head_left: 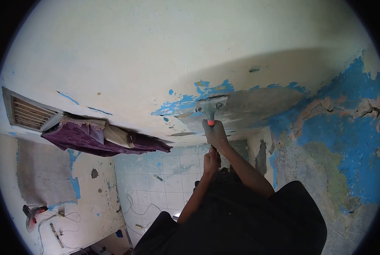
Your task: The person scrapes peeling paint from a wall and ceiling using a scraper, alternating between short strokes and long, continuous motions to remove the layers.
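Observation:
A wide scraper (211, 105) with a grey head and an orange band on its handle has its blade against the wall, at the edge of a patch of blue paint (181, 104). My right hand (215, 134) is wrapped round the handle just below the orange band. Lower on the same handle, my left hand (211, 160) is closed round it. Bare grey plaster (258, 102) shows to the right of the blade, and cream paint (126, 55) covers the wall above and to the left.
Purple cloth (88, 138) hangs beside a slatted vent (30, 111) at the left. Blue, cracked wall (343, 136) stands at the right. Below lies a tiled floor (173, 182) with a cable (143, 210). A fan-like device (32, 219) is at the lower left.

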### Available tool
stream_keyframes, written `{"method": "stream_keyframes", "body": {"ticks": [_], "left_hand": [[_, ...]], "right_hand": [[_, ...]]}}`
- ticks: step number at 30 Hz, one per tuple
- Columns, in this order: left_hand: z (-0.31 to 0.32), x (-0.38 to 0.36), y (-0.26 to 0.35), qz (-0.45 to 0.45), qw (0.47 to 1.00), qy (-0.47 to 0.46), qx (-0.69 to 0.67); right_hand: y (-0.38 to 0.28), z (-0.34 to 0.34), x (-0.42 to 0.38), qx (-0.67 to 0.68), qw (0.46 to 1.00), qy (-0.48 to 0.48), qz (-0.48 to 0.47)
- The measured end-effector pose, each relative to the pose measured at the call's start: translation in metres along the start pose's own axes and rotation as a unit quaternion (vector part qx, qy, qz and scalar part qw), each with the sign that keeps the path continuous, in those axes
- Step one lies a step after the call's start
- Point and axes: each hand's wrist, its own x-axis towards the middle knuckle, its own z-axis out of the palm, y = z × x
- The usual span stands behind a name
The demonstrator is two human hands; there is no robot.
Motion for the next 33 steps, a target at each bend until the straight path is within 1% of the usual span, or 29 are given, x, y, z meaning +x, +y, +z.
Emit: {"method": "stream_keyframes", "body": {"ticks": [2, 3, 6, 9, 12, 14, 15, 18, 21, 24, 27, 30, 31, 33], "left_hand": [[-0.007, 0.007, -0.033, -0.019, 1.000, 0.002, 0.021], [-0.009, 0.010, -0.045, -0.026, 0.999, 0.002, 0.033], [-0.011, 0.004, -0.043, -0.053, 0.997, -0.041, 0.030], [-0.004, 0.003, -0.039, -0.046, 0.998, -0.034, 0.002], [0.001, 0.007, -0.049, -0.013, 1.000, -0.006, 0.014], [-0.002, 0.014, -0.069, -0.042, 0.998, -0.003, 0.050], [0.000, 0.016, -0.069, -0.055, 0.996, -0.003, 0.066], [0.007, 0.011, -0.072, -0.054, 0.996, -0.007, 0.065], [0.014, 0.006, -0.069, -0.055, 0.996, 0.011, 0.076], [0.016, 0.013, -0.072, -0.027, 0.994, 0.035, 0.096], [0.018, 0.020, -0.070, 0.022, 0.996, 0.039, 0.079], [0.024, 0.022, -0.044, 0.013, 0.999, 0.005, 0.047], [0.022, 0.025, -0.055, 0.023, 0.997, 0.012, 0.073], [0.014, 0.022, -0.083, -0.007, 0.997, 0.002, 0.076]], "right_hand": [[0.036, 0.009, 0.006, -0.021, 0.999, 0.013, -0.028], [0.075, 0.017, 0.010, 0.010, 1.000, 0.014, -0.007], [0.074, 0.008, 0.004, 0.015, 0.998, -0.009, 0.054], [0.066, 0.002, 0.005, 0.025, 0.999, -0.012, 0.029], [0.047, -0.009, 0.003, 0.089, 0.992, -0.030, 0.083], [0.074, -0.014, 0.003, 0.136, 0.981, -0.056, 0.128], [0.075, -0.018, 0.004, 0.158, 0.974, -0.068, 0.150], [0.077, -0.026, 0.003, 0.193, 0.961, -0.064, 0.185], [0.074, -0.029, 0.001, 0.177, 0.963, -0.070, 0.188], [0.080, -0.027, 0.003, 0.194, 0.962, -0.070, 0.177], [0.059, -0.031, 0.009, 0.133, 0.985, -0.048, 0.097], [0.046, -0.035, 0.017, 0.090, 0.995, -0.028, 0.045], [0.054, -0.033, 0.014, 0.073, 0.995, -0.028, 0.065], [0.093, -0.025, 0.012, 0.125, 0.983, -0.041, 0.128]]}}
